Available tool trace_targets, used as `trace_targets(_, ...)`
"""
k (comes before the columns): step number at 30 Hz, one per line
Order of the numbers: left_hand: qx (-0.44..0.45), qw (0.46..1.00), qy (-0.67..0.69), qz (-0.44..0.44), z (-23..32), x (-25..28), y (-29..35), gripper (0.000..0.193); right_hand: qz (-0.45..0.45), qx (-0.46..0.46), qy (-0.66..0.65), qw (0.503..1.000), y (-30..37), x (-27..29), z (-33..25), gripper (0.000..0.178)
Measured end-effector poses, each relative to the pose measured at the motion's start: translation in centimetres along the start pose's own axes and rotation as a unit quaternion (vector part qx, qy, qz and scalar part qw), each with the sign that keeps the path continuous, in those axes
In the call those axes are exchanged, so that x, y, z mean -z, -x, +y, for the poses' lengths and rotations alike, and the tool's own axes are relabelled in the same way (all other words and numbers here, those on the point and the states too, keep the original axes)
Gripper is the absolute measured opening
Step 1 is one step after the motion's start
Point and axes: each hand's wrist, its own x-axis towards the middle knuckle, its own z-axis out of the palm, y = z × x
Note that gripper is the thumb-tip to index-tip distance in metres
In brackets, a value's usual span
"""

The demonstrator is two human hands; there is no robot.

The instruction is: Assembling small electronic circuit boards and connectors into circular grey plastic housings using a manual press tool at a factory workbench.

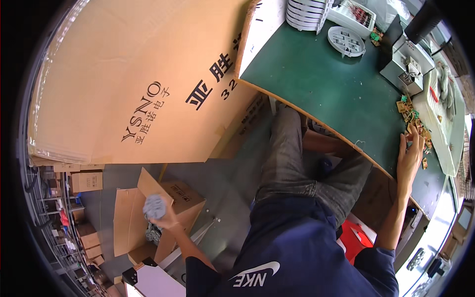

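Note:
My left hand (169,218) is out to the left, its fingers closed round a grey bundle (155,207) that looks like coiled cable. Below it is an open cardboard box (185,195) with more grey bundles (153,233) inside. My right hand (410,154) reaches over the right part of the green worktop (316,74). Its thumb and fingers are apart, and the fingertips are at a loose pile of small tan and green parts (414,119) that look like little circuit boards. I see nothing held in it.
A large cardboard carton (123,89) stands left of the worktop. On the worktop are a round grey tray (346,41), stacked white trays (307,14), a grey machine (408,67) and a pale bin (440,119). Shelves with boxes (87,181) line the far left. A red item (355,238) sits beside my lap.

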Motion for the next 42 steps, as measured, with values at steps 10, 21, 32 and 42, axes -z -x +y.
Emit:
trace_targets(10,0.375,0.898,-0.23,0.009,-5.5,-5.3,-5.0,0.08,0.026,-0.039,-0.006,0.999,0.3,1.1,-1.2,0.025)
trace_targets(21,-0.003,0.55,-0.529,-0.646,-52.9,-47.0,-7.4,0.083,0.05,0.029,-0.096,0.994,0.0,1.9,-1.6,0.018)
trace_targets(32,-0.047,0.53,-0.586,-0.611,-58.4,-44.7,-5.7,0.095,0.016,0.06,-0.097,0.993,0.2,1.9,-2.4,0.041)
trace_targets(42,0.65,0.694,0.092,-0.297,-46.3,-42.0,-0.1,0.082,0.054,-0.016,-0.163,0.985,-0.3,1.7,-2.1,0.04)
